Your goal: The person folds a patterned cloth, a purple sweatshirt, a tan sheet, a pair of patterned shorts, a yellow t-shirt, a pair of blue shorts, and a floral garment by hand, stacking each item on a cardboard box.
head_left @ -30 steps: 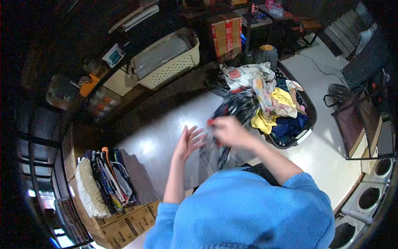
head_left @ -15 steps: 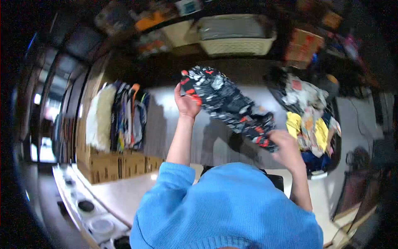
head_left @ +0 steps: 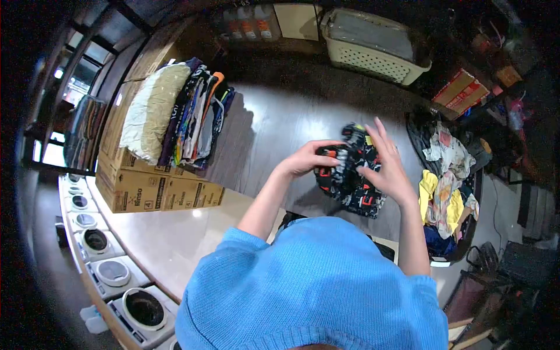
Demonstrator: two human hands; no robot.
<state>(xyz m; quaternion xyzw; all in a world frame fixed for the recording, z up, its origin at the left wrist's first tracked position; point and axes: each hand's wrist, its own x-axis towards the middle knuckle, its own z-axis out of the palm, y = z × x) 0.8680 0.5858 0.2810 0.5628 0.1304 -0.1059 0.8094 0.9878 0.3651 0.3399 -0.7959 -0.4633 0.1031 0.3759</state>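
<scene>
The stack of clothes (head_left: 201,116), its layers pressed close together, gave a fair measure for the step, which looked to be folding. Matching that compact shape called for even layers and square edges.

To the right of the stack, the left hand (head_left: 304,158) was half open at the near-left part of a black patterned garment (head_left: 352,189), thumb and fingers apart with cloth showing between them. Whether it truly pinched the cloth could not be told; a light, steady hold there would have served best, keeping the lower layer from sliding.

The garment itself lay right of the stack, bunched over the table (head_left: 280,122), its middle blurred. Smoothing that ridge outward before pressing it down seemed wise, since trapped creases would have set into the fold.

Farther right of the stack, the right hand (head_left: 388,172) was spread wide, fingers long and thumb reaching over the garment, clenched on nothing. So flat a hand suited patting and squaring the edge.

Farthest right of the stack sat loose laundry (head_left: 446,181), heaped and crumpled.
</scene>
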